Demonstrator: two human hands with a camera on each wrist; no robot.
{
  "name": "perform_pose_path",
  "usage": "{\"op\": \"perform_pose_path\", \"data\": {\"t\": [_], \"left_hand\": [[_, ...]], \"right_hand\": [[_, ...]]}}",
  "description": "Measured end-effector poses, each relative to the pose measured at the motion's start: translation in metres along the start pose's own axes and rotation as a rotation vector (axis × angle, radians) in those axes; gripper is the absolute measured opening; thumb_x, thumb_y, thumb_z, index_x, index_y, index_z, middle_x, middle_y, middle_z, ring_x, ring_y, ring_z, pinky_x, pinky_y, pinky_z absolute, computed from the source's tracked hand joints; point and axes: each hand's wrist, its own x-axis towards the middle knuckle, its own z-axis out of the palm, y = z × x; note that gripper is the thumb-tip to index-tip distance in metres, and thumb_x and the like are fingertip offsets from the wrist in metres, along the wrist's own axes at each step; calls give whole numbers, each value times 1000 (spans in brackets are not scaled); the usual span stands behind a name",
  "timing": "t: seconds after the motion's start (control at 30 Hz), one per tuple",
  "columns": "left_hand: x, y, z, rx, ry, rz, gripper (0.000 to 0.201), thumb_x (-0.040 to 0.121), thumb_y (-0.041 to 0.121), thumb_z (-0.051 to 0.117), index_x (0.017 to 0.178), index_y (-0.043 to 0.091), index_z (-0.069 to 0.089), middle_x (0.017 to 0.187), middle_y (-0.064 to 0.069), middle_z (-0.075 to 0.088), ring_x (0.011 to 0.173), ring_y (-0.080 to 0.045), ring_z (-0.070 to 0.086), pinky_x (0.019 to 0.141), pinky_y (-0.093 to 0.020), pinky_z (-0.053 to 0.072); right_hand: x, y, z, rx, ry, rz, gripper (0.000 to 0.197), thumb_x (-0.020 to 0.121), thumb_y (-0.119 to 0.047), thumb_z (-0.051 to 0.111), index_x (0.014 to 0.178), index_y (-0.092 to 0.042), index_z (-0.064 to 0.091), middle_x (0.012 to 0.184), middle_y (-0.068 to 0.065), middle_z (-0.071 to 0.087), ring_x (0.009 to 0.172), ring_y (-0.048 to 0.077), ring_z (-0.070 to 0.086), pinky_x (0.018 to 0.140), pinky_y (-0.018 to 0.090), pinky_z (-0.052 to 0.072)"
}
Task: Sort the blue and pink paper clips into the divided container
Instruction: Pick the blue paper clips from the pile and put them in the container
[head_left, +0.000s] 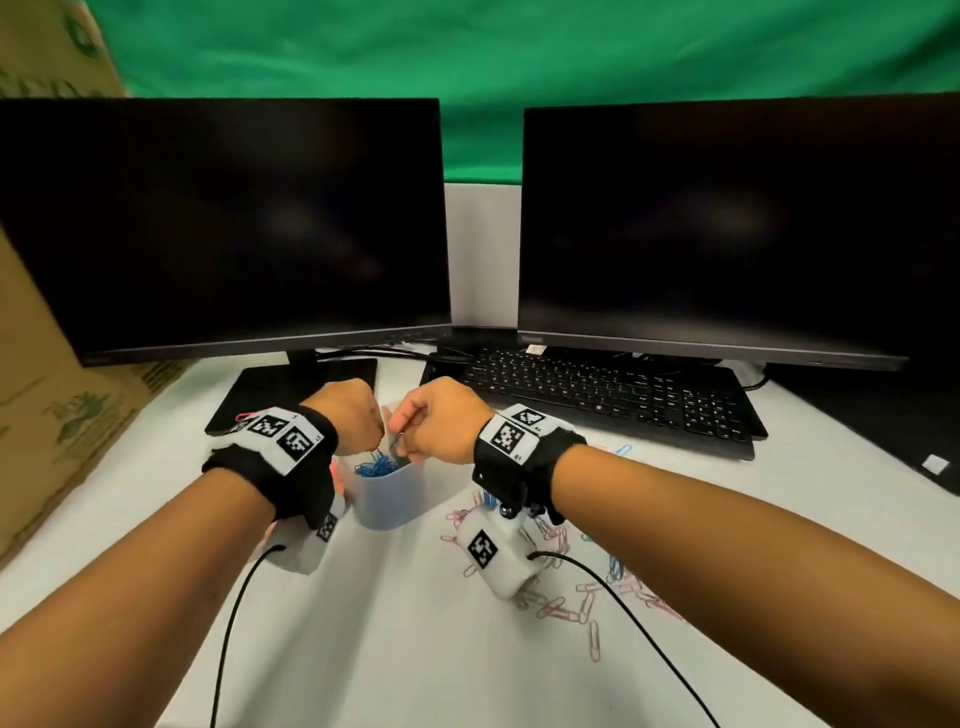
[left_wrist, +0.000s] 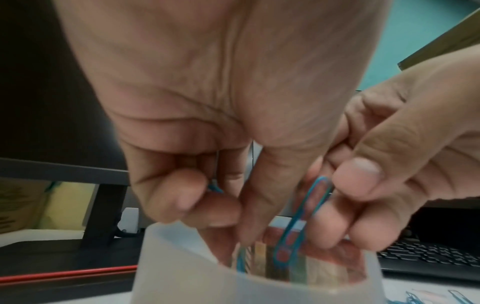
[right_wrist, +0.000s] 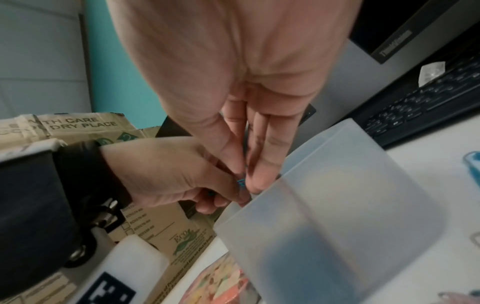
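A translucent divided container stands on the white table between my hands, with a heap of blue paper clips in one compartment. My left hand hovers over its rim with curled fingers pinching a blue clip. My right hand is close beside it, thumb and fingers pinching another blue clip that hangs into the container. In the right wrist view only a blue tip shows between the right fingers. Loose pink paper clips with a few blue ones lie under my right forearm.
Two dark monitors stand at the back, the left one's stand base just behind the container. A black keyboard lies at the right, a cardboard box at the left. Black cables trail from both wrist cameras.
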Motion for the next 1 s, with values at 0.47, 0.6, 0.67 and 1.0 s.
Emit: {"op": "perform_pose_path", "data": {"t": [0.47,0.6,0.67,1.0], "left_hand": [[-33,58,30,-253,116,366,17,84,11,62,82,22,74,76,14,64,82,-12,64,80,-24,52],[-25,79,67,-57,-44,389,21,83,11,61,94,21,74,100,3,71,92,-18,65,79,-26,52],[-22,85,79,58,-108,384,24,83,14,61,104,19,72,109,-3,69,97,-23,64,79,-26,51],[-18,110,92,80,-60,446,21,84,9,58,86,22,74,99,-1,71,88,-23,66,77,-29,54]], "right_hand": [[-73,77,-73,-452,47,122,24,84,-8,56,93,-23,73,82,-8,67,75,9,61,68,16,44],[-105,105,-90,-492,20,173,21,83,-11,57,86,-26,71,80,-9,69,73,7,61,61,10,39],[-119,115,-100,-508,41,200,18,83,-14,59,86,-26,72,78,-9,68,71,7,59,60,12,40],[-153,122,-125,-504,80,237,18,85,-16,58,93,-24,72,89,-5,71,81,11,63,76,25,51]]}}
